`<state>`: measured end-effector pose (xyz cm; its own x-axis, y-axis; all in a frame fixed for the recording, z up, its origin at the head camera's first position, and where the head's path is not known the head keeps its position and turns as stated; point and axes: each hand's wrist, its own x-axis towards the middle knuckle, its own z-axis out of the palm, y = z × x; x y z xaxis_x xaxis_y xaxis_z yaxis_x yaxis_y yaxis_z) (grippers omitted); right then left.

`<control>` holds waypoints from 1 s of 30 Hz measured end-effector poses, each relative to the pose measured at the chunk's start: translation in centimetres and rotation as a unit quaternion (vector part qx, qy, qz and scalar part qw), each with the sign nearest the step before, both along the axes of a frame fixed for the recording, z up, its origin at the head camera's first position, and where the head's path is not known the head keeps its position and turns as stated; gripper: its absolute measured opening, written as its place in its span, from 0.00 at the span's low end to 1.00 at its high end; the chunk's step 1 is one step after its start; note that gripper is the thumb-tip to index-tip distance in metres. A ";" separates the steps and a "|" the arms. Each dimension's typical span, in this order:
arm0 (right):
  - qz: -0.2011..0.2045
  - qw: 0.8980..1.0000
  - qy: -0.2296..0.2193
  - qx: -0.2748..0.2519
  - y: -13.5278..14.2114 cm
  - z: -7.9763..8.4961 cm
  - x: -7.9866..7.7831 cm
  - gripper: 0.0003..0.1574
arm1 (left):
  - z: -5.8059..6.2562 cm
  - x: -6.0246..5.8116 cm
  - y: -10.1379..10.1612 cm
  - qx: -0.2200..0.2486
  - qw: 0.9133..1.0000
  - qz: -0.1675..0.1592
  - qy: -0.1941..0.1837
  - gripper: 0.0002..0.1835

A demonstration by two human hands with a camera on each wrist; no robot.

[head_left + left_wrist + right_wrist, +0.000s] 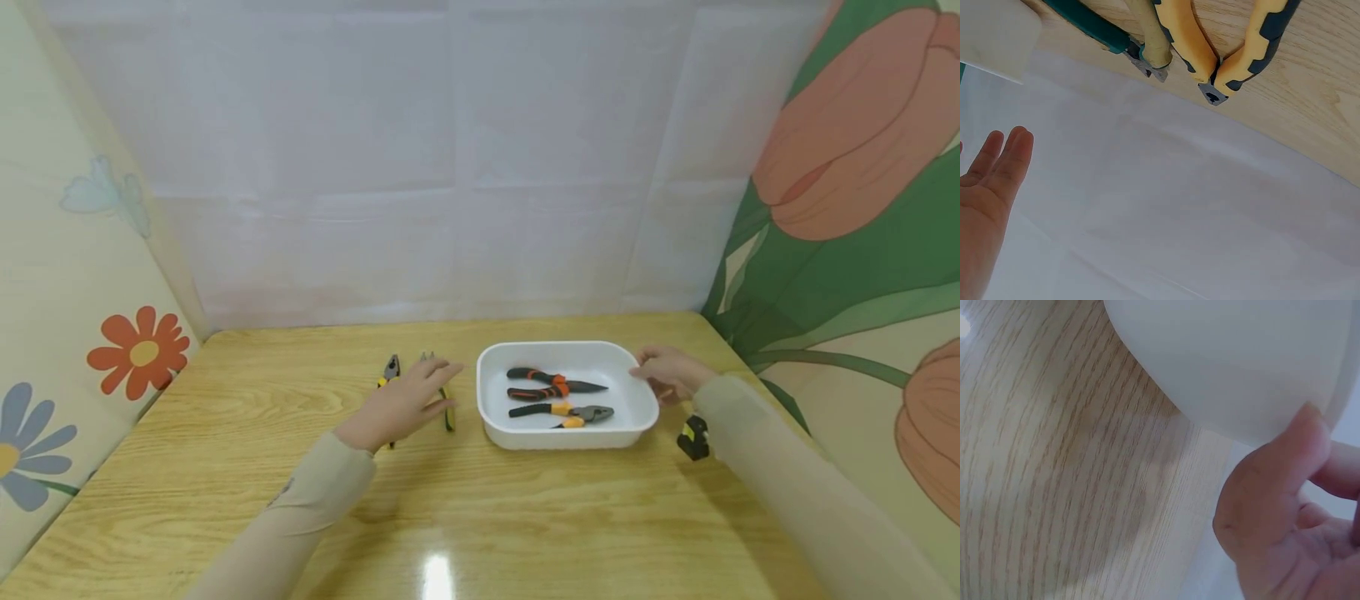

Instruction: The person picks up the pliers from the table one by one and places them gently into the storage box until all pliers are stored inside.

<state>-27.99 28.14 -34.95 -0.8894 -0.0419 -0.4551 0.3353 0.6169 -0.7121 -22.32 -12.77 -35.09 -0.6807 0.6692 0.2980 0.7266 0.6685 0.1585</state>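
A white plastic tray (570,440) stands on the table, its right end pinched by my right hand (667,373). In the right wrist view, the thumb (1310,437) lies against the pale tray wall (1222,356) with a finger behind it. Inside are long-nose pliers (551,381) with black-and-red handles and black-and-orange combination pliers (577,412), partly hidden by the near wall. My left hand (405,404) hovers left of the tray, fingers extended, holding nothing. Beneath or beside it lie yellow-and-black pliers (1213,75) and green-handled pliers (1129,47), partly covered in the head view.
A black-and-yellow tape measure (693,437) sits under the right forearm, right of the tray. The wooden table (525,517) ends at a white cloth backdrop (450,167). Flower-printed walls (862,167) flank both sides.
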 end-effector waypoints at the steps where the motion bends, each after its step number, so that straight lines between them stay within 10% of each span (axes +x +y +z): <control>1: 0.001 1.000 0.000 -0.001 0.0 0.0 0.0 0.07 | 0.0 0.0 -0.1 0.001 1.000 0.003 0.000 0.28; 15: 0.000 1.000 0.003 -0.006 -0.1 0.3 0.2 0.07 | -0.4 0.6 -2.1 0.014 0.999 -0.004 0.038 0.28; 30: -0.007 1.000 0.002 0.001 -0.4 0.4 0.5 0.09 | -1.0 1.6 -3.5 -0.020 0.995 0.089 -0.028 0.31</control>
<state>-27.50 27.71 -34.56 -0.8914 -0.0292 -0.4523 0.3411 0.6138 -0.7120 -20.73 -16.30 -36.10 -0.8045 0.5469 0.2318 0.5867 0.7927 0.1657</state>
